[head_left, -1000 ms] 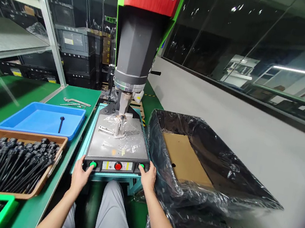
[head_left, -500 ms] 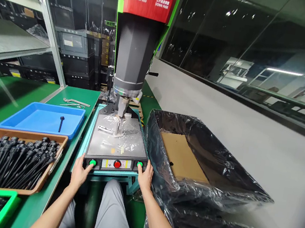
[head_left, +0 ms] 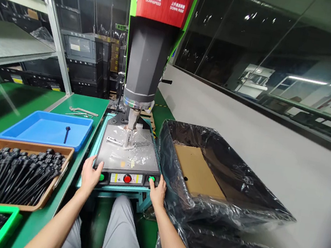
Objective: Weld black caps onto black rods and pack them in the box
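My left hand point(head_left: 91, 174) is at the front left corner of the press machine's base point(head_left: 112, 158), thumb raised and fingers apart, beside the left green button point(head_left: 101, 177). My right hand point(head_left: 158, 191) rests at the front right corner, its thumb on the right green button point(head_left: 151, 179) and its fingers along the side. Between the buttons sits a red button point(head_left: 127, 179). Above the metal plate, the machine's grey head point(head_left: 146, 60) ends in a metal horn point(head_left: 133, 119), lowered to a small fixture point(head_left: 129, 140) partly covered by clear plastic film.
On the left stand a blue tray point(head_left: 33, 117) with one black bolt-like part point(head_left: 66, 135), a brown tray point(head_left: 69, 153) full of long black parts and a green bin point(head_left: 15, 215). A wrench point(head_left: 84, 111) lies behind. At right, a bag-lined box point(head_left: 237, 185) holds cardboard point(head_left: 198, 171).
My left thumb has lifted off the left green button, and that hand has shifted up slightly. My right hand stays on its button.
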### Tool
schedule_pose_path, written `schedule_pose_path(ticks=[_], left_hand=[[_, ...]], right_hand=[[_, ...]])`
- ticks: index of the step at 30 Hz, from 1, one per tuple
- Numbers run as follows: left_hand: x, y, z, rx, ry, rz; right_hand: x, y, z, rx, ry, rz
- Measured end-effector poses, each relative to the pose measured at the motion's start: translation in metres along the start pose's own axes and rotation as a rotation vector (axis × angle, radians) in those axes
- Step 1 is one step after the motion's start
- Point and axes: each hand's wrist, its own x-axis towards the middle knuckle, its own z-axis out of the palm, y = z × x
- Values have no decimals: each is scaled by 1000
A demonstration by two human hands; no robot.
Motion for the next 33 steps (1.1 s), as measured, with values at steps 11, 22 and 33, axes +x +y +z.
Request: schedule_pose_path(ticks=[11,22,33], left_hand=[[86,52,51,-427,-453,-145],[84,115,38,-1006,-684,-287],[109,120,40,-1085,-553,-296]], right_hand=[[-20,-91,-2,323,-105,-61],[-1,-179,86,257,-455,-543],[137,-224,101,164,-105,-405]])
